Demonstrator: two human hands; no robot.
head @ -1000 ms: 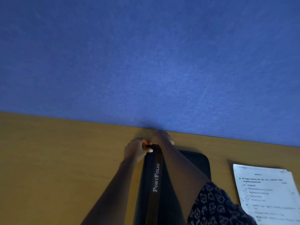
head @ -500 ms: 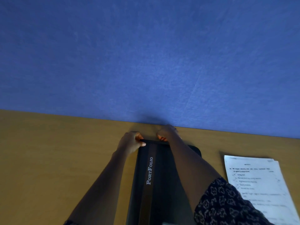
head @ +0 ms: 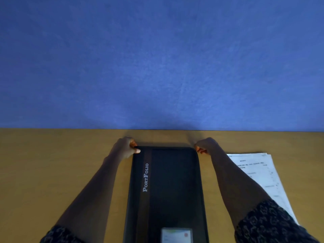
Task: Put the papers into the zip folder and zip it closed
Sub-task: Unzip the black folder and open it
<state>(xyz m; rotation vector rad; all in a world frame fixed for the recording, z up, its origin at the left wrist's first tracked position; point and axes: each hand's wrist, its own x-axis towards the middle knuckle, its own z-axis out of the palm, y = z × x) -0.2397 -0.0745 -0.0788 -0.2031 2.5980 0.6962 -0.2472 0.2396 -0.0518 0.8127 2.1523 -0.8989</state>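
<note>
A black zip folder [head: 171, 186] marked "PortFolio" lies flat on the wooden table [head: 52, 163], its short far edge toward the blue wall. My left hand [head: 125, 149] pinches the folder's far left corner. My right hand [head: 206, 145] is at the far right corner with fingers pinched, apparently on the zip pull, which is too small to make out. A stack of printed papers [head: 259, 174] lies on the table to the right of the folder, partly covered by my right forearm.
A blue wall [head: 157, 58] rises straight behind the table's far edge. A small white card label [head: 176, 235] sits on the folder's near end. Patterned dark sleeves cover both my upper arms.
My right hand has travelled from beside the left hand along the folder's far edge to the right corner. The left hand stayed on the left corner. The view has shifted.
</note>
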